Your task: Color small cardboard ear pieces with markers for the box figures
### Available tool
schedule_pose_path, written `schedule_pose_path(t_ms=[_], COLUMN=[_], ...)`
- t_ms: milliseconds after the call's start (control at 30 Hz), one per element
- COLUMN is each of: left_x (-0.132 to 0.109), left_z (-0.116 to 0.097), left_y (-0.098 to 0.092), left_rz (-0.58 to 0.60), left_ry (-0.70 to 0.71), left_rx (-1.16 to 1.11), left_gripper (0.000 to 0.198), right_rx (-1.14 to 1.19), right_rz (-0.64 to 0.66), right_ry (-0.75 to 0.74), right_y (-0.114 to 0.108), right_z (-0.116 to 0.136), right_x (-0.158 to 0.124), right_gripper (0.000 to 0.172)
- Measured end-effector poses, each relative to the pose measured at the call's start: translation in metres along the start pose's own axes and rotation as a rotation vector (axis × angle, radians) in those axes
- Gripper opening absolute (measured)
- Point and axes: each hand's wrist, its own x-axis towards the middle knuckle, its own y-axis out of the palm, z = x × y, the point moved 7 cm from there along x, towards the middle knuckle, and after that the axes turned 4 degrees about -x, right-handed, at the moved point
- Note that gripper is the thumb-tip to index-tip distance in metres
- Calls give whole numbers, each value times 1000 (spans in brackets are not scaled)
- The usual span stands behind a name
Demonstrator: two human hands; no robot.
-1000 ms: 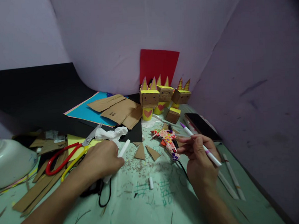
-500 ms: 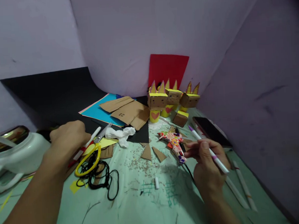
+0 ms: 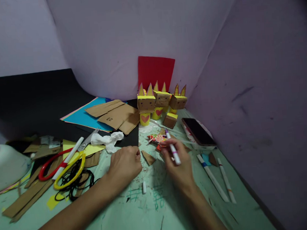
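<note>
My left hand is closed above the green cloth, at the centre. Its fingertips are turned away, so I cannot see what they hold, if anything. Just to its right lies a pointed cardboard piece. A white marker with a purple cap is held in my right hand, tilted away from me. Behind the right fingers, partly covered, is a glue gun with a colourful pattern. Beyond it stand several cardboard figures with yellow bodies, hearts and pointed horns, beside a loose cardboard box head.
On the left are scissors with red and yellow handles, black cord, cardboard strips and a white pot. Crumpled tissue lies farther back. Two white markers and a phone are on the right.
My left hand has moved right, from beside the scissors to the cardboard pieces. My right hand still holds the marker, now more upright and nearer the middle. The view has turned right.
</note>
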Motion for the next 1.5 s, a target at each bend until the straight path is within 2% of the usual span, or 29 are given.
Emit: schedule_pose_path(t_ms=[67,133,200,267,433,533,600,700,767,867,1033,1067,1200,1267,1433,1500], left_x=[3,4,3,2,-3,-4,-4,-6,-8,-13,-10,-9,-10,-14,-19,-19], left_z=[11,25,36,39,28,25,25,20,12,3,12,14,12,7,5,6], left_y=[-7,-14,-15,-11,4,3,-2,0,7,13,-2,-3,19,29,29,28], left_rz=[-25,-56,-65,-49,14,-23,-87,-76,13,96,-55,-52,184,232,44,16], left_ry=[-69,-137,-166,-158,-108,-95,-90,-51,-52,-90,-73,-80,-173,-202,-238,-238], left_rx=[22,8,-20,-35,28,-10,-175,-611,-862,-1009,-959,-962,-1068,-1126,-1195,-1238], left_gripper=[28,29,30,30,35,34,29,24,22,20,16,16,20,19,17,17], right_rx=[-184,-343,-473,-540,-486,-302,-96,256,415,507,534,533,543,565,625,633], right_rz=[203,356,441,466,393,204,61,-39,-49,-42,-31,-32,-64,-93,-99,-82], right_ry=[-123,-185,-189,-174,-131,-109,-11,218,327,378,400,399,369,376,440,449], right_y=[22,40,50,53,47,32,21,19,23,29,33,34,33,33,37,38], right_z=[3,3,3,2,-2,1,0,-9,-14,-17,-21,-20,-17,-17,-17,-15], right_x=[-7,-14,-18,-20,-18,-16,-15,-17,-20,-22,-25,-25,-26,-28,-31,-31], right_gripper=[27,35,34,30,22,12,6,20,28,31,32,32,28,27,29,29])
